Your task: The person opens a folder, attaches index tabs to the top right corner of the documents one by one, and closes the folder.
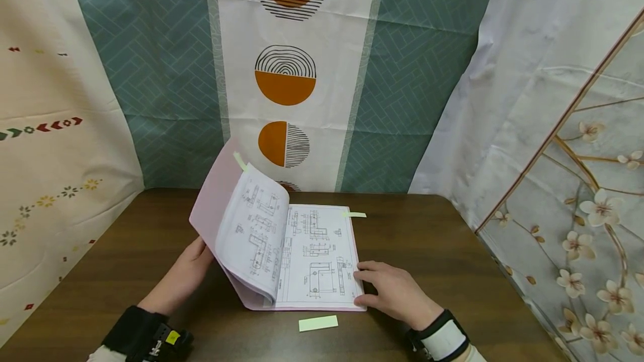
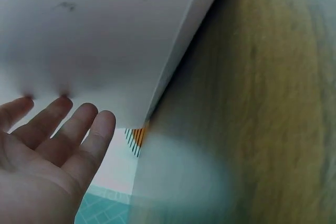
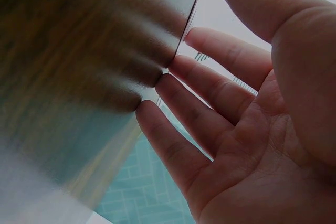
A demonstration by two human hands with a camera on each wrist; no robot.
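A pink-covered folder (image 1: 213,205) of technical drawings lies spread on the table, its left cover lifted and tilted with several curled pages (image 1: 246,233). Behind that raised cover is my left hand (image 1: 188,264); in the left wrist view its straight fingertips (image 2: 64,103) touch the cover's outer face. The flat right page (image 1: 322,261) shows part drawings. My right hand (image 1: 394,292) rests at the folder's right edge, fingers extended with tips on the tabletop in the right wrist view, thumb near the page's lower right corner.
A pale green sticky strip (image 1: 318,323) lies on the brown table (image 1: 402,228) in front of the folder. Other green tabs stick out from the right page (image 1: 355,214) and the raised cover's top. Patterned cloths (image 1: 422,71) hang behind and at both sides.
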